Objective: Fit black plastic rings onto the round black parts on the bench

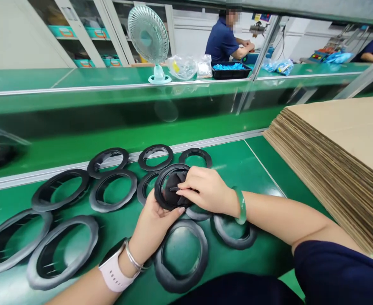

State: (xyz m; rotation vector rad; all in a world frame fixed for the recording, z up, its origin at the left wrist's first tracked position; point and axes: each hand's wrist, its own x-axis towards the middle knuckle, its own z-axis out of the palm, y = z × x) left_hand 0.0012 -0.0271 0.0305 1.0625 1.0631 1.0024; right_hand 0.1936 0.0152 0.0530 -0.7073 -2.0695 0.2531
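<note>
My left hand grips a black plastic ring from below, lifted and tilted above the green table. My right hand pinches a small dark piece at the ring's centre, its fingers closed on it. Several more black rings lie flat on the table around both hands, such as one ring to the left and another ring just below my left hand. A green bangle sits on my right wrist and a pale watch on my left.
A tall stack of flat cardboard sheets fills the right side. Behind a raised green conveyor stand a small fan, clear bags and a black tray of blue parts. Another person works at the far bench.
</note>
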